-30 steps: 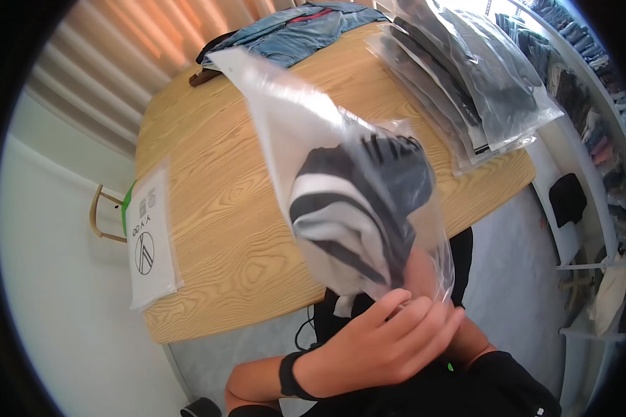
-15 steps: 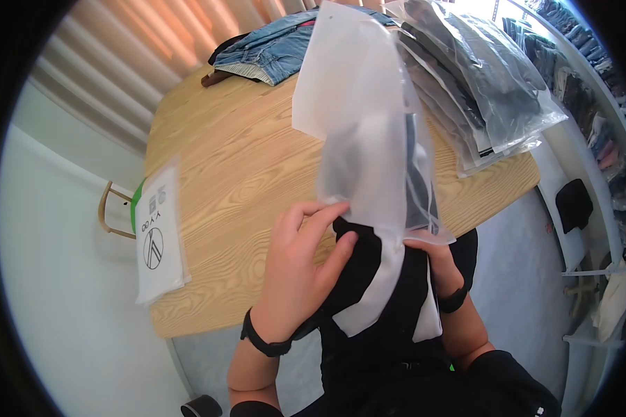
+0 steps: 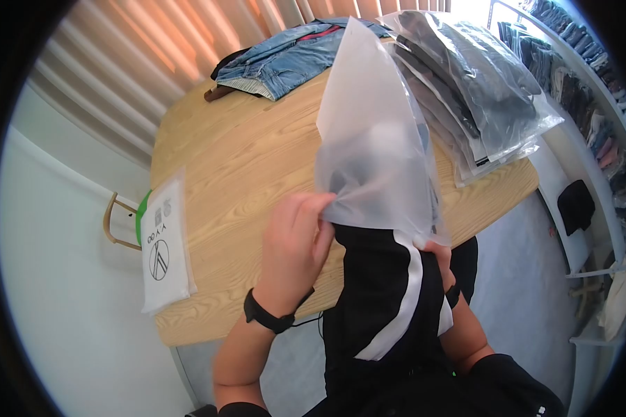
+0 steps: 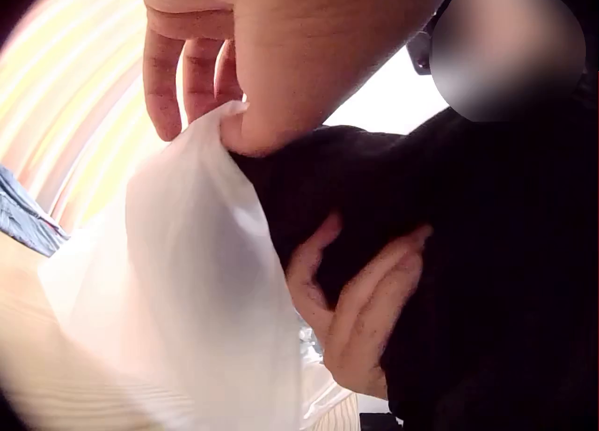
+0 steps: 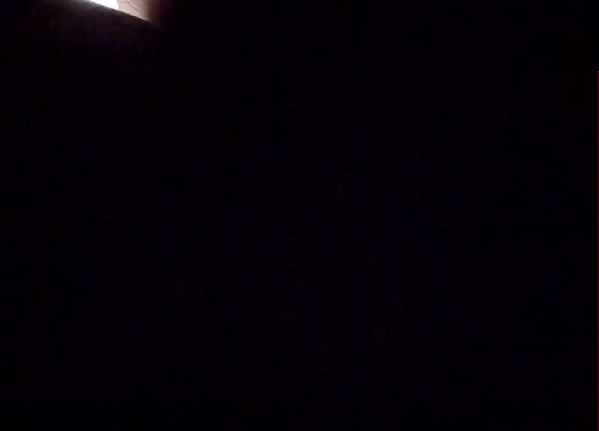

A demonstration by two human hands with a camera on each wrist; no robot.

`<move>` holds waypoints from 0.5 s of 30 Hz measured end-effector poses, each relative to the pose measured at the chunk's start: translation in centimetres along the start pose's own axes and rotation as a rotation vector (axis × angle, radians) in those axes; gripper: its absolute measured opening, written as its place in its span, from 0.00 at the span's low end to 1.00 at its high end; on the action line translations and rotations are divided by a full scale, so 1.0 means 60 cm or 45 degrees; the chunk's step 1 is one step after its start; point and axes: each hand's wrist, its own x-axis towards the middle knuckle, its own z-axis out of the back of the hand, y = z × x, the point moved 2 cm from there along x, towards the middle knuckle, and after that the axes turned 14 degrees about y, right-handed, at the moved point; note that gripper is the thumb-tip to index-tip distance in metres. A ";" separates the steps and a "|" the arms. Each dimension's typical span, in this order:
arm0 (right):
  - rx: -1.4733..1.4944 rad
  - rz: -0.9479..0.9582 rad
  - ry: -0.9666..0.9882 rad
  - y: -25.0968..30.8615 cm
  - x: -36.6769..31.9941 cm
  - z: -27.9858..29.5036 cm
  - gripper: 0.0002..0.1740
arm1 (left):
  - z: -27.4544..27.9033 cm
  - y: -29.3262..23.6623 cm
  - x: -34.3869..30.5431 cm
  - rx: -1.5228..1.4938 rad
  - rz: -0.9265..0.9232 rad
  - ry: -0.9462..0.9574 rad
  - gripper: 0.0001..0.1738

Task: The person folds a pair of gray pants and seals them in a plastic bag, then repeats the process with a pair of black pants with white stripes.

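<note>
A frosted plastic bag (image 3: 368,174) is held up over the table's near edge, its mouth facing down toward the person. Out of that mouth comes a black garment (image 3: 375,271) with white stripes; its upper part shows dimly through the plastic. The left hand (image 3: 292,243) pinches the bag's rim at the left, thumb against fingers, as the left wrist view also shows. On the other side the right hand (image 3: 442,258) grips the black garment just below the rim, its fingers (image 4: 374,291) curled on the cloth. Darkness fills nearly all of the right wrist view.
Blue denim clothing (image 3: 285,62) lies at the table's far edge. To the right is a stack of bagged garments (image 3: 480,83). A flat printed bag (image 3: 165,243) rests along the left edge of the wooden table (image 3: 243,160). Shelves of clothes (image 3: 577,90) stand farther right.
The bag has turned from its clear side to its frosted side, and the striped garment now hangs out of its mouth. The left hand has moved from beside the right hand to the bag's left rim.
</note>
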 end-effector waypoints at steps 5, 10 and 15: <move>-0.216 0.021 0.029 0.016 0.017 -0.013 0.21 | 0.004 -0.050 -0.019 0.161 -0.140 -0.080 0.21; -0.482 0.023 0.054 0.044 0.035 -0.056 0.23 | -0.010 -0.076 -0.065 -0.089 -0.277 -0.051 0.20; -0.577 0.003 -0.043 0.076 0.078 -0.128 0.27 | -0.095 -0.013 -0.132 -0.606 0.142 -0.461 0.22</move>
